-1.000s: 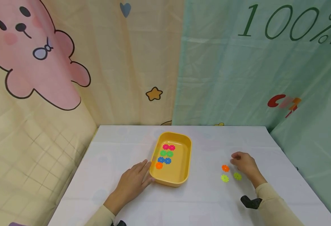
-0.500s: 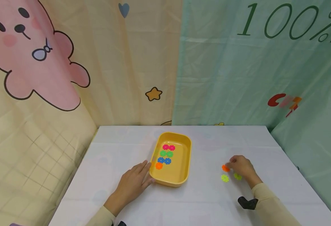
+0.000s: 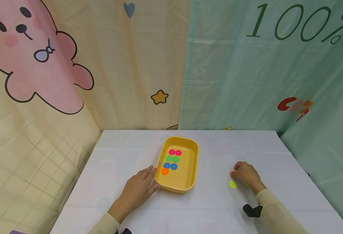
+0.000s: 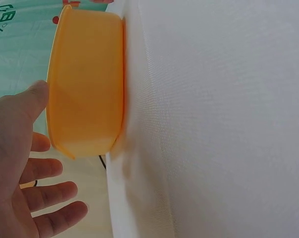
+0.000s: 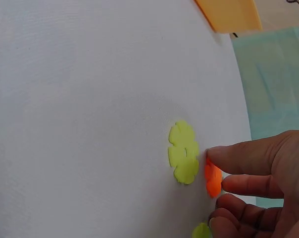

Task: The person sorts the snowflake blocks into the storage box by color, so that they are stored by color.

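Tray (image 3: 187, 167) holds seven discs (image 3: 174, 166); left hand (image 3: 137, 188) spread, right hand (image 3: 246, 174) apparently pinching orange disc (image 5: 213, 179).

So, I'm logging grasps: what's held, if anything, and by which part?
The right hand pinches the orange flower-shaped disc by its edge; the left hand holds nothing.

The orange flower disc (image 5: 214, 181) between my right fingers (image 5: 253, 185) looks like smooth plastic with a faint sheen; the yellow-green disc (image 5: 186, 169) just beside them seems plastic too, smooth and more matt. The tray (image 4: 85, 84) at my left fingers (image 4: 49, 195) is smooth, softly glossy plastic. Beneath my fingers, matt, finely textured cloth (image 4: 228, 124) covers the bench (image 3: 212, 211); beyond them hang creased, dull fabric curtains (image 3: 235, 81).
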`<action>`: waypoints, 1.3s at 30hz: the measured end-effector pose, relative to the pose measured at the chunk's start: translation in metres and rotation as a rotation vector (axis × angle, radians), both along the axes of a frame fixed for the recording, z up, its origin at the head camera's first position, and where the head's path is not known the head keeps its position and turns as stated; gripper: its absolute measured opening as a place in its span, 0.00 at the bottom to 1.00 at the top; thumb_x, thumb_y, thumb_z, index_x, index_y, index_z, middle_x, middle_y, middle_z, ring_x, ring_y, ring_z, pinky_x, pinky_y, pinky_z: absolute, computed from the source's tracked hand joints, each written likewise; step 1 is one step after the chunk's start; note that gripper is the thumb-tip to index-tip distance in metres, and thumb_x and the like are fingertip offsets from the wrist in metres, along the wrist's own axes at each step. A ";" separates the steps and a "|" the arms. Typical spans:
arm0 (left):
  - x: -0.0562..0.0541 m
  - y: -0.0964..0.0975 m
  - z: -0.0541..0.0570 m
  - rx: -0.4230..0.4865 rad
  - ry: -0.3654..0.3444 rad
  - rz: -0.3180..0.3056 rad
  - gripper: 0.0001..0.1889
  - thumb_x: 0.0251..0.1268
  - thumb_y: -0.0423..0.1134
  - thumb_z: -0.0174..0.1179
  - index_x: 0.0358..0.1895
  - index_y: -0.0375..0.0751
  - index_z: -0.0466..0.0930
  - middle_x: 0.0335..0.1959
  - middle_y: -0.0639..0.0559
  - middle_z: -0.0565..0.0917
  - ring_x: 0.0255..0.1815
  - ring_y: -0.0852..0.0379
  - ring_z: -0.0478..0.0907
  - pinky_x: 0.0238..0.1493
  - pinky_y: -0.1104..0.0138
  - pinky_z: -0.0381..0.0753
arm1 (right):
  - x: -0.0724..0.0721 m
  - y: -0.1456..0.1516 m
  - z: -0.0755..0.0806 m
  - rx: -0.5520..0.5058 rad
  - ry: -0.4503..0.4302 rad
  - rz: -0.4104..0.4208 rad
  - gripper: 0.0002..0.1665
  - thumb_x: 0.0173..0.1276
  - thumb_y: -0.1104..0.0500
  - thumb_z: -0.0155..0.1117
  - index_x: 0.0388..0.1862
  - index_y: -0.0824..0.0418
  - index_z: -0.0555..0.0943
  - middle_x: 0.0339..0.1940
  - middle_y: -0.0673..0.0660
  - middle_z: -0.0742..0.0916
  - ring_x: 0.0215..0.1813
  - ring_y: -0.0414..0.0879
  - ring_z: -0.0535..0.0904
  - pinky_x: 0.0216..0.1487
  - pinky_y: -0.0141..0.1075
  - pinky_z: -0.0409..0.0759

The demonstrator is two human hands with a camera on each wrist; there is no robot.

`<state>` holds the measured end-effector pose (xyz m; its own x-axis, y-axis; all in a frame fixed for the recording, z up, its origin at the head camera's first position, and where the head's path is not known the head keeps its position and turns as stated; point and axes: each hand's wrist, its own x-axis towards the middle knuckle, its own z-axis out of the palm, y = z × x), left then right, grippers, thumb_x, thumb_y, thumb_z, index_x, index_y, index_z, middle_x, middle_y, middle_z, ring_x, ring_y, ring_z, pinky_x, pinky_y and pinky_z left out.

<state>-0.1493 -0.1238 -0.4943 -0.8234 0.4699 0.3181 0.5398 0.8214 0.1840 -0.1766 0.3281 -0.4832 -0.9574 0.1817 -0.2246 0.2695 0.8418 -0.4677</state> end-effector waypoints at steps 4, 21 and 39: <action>0.000 0.000 0.001 0.002 -0.006 0.000 0.37 0.67 0.62 0.63 0.71 0.42 0.74 0.70 0.44 0.77 0.64 0.45 0.79 0.55 0.50 0.84 | 0.000 -0.003 0.000 0.023 0.003 0.003 0.14 0.62 0.59 0.69 0.42 0.67 0.81 0.38 0.61 0.85 0.37 0.53 0.77 0.34 0.44 0.76; 0.001 0.003 0.004 -0.013 -0.054 0.021 0.37 0.67 0.63 0.62 0.71 0.43 0.74 0.73 0.46 0.74 0.66 0.45 0.77 0.56 0.48 0.83 | -0.005 -0.013 -0.007 -0.169 0.022 0.060 0.07 0.64 0.63 0.69 0.35 0.65 0.80 0.30 0.55 0.83 0.32 0.47 0.77 0.33 0.36 0.77; 0.002 0.002 0.004 -0.002 -0.033 0.000 0.36 0.67 0.63 0.62 0.70 0.42 0.76 0.71 0.49 0.77 0.66 0.48 0.77 0.54 0.51 0.83 | -0.019 -0.052 0.023 -0.592 -0.041 0.049 0.12 0.74 0.59 0.64 0.48 0.68 0.81 0.40 0.59 0.86 0.36 0.49 0.81 0.41 0.37 0.86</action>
